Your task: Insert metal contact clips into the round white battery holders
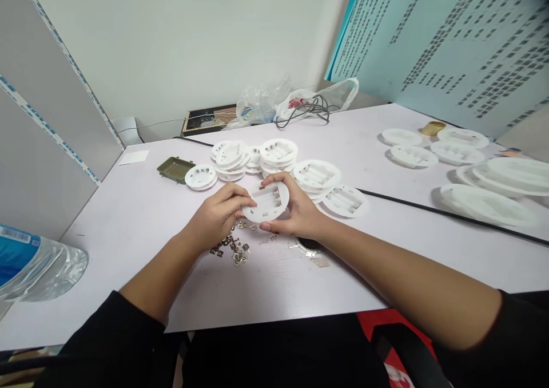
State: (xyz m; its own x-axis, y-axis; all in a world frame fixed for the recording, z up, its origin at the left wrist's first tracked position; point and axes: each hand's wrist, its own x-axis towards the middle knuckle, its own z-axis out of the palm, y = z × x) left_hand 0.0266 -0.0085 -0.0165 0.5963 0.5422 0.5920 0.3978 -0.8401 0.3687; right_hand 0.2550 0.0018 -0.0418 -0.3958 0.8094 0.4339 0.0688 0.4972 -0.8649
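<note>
Disc sat clasped between left hand and right hand, fingers closed on its rim. Its slots ran roughly sideways; metal clips lay nearer the left hand.

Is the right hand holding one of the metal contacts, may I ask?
No, the right hand grips a round white battery holder, and the metal contacts lie on the table.

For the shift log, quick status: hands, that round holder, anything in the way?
Left hand and right hand gripping round white plastic battery holder by opposite edges. Loose metal contact clips near left hand. Stacked holders just beyond, not blocking.
</note>
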